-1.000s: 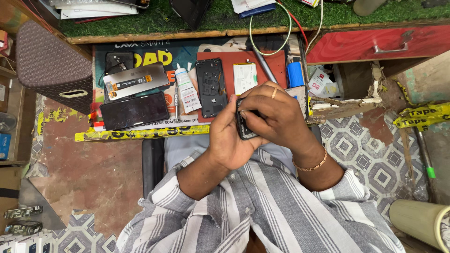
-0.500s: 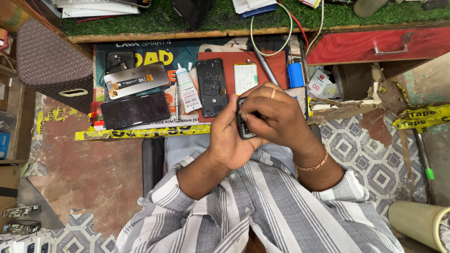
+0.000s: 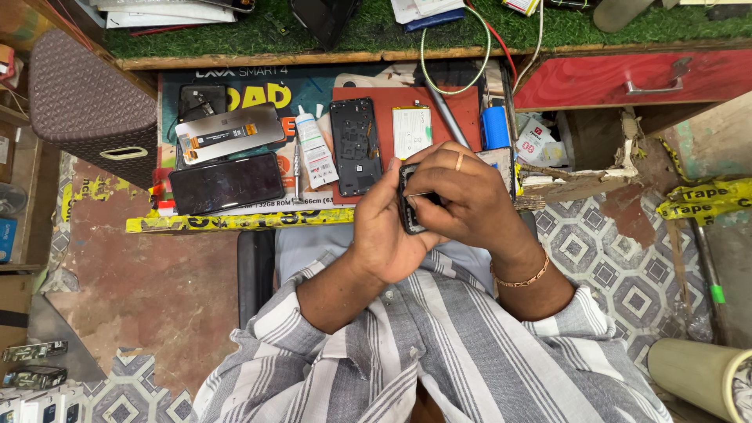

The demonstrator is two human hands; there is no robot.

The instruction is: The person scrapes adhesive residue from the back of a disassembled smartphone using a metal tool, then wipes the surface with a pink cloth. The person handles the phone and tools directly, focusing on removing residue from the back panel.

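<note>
Hands meet over the person's lap, just off the worktop (image 3: 243,222) edge. Left hand (image 3: 388,231) has its grip closed around a small dark phone (image 3: 409,205), holding it upright. Right hand (image 3: 470,200) pinches thin tweezers (image 3: 423,195) against the phone's face. Behind them on the red mat (image 3: 462,117) lie an opened phone frame (image 3: 355,145), a battery (image 3: 411,131) and a glue bottle (image 3: 313,149).

Screens, labels and tape around the bench
Dark phone screen (image 3: 226,182) lies left, silver labelled display panel (image 3: 229,128) above it; white glue bottle (image 3: 315,151) beside; yellow printed tape (image 3: 703,198) at right
</note>
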